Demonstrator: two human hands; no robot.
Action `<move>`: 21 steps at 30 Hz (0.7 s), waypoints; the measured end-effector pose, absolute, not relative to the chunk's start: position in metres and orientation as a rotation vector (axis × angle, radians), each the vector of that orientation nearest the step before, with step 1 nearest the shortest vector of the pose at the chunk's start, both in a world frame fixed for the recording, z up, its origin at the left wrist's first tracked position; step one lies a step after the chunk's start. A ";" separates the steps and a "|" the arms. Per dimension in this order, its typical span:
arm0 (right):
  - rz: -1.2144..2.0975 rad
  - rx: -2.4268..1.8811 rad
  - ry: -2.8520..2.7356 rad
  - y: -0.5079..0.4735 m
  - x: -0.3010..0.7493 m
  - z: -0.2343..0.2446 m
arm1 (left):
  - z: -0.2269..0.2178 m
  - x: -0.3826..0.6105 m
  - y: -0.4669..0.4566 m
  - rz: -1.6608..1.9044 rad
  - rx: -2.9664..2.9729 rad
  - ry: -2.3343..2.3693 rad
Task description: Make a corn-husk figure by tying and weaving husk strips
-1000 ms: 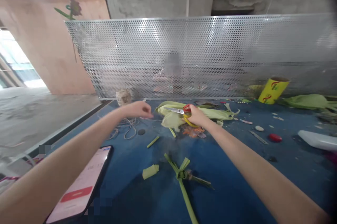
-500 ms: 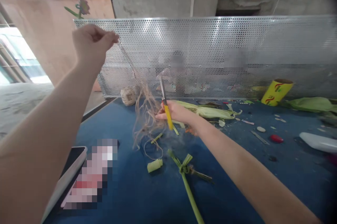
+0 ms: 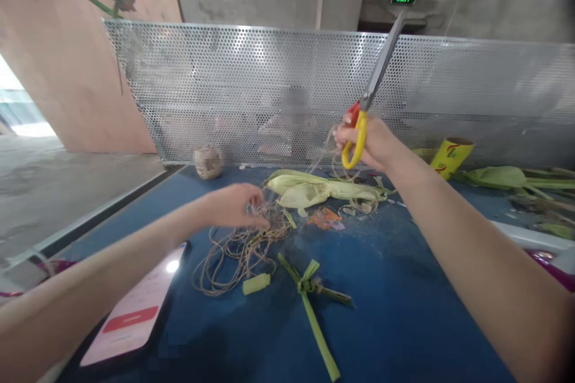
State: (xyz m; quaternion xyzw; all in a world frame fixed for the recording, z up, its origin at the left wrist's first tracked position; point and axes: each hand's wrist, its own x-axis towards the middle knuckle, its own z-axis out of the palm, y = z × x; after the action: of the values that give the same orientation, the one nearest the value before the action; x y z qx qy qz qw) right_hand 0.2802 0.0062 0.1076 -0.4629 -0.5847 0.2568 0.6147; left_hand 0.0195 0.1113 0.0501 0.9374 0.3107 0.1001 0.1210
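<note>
My right hand is raised, closed around scissors with one yellow and one red handle loop and blades pointing up. A thin strand of twine hangs from its fingers. My left hand, slightly blurred, is over a tangled heap of brown twine on the table; its thumb and fingers are apart. A short pale-green roll lies by the heap. To its right lies a green stalk with knotted leaf strips at its top. Behind are pale corn husks.
A ball of twine sits by the perforated metal panel across the back. A phone lies at left, a yellow tube and leaves at right. Orange scraps lie mid-table. A person shows dimly behind the panel.
My right hand has risen to the right with the scissors and a twine strand. My left hand has let go of the raised twine and come down; the tangle now lies on the table.
</note>
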 end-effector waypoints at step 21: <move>0.938 -1.015 -1.244 -0.007 0.239 0.085 | 0.097 -0.002 0.199 0.198 2.663 1.455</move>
State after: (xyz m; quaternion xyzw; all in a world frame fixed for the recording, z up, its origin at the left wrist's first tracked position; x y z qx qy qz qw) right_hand 0.2389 -0.0068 0.0852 -0.4375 -0.5360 0.4043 0.5981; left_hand -0.0023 0.1990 0.0966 0.8746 0.4779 0.0651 0.0503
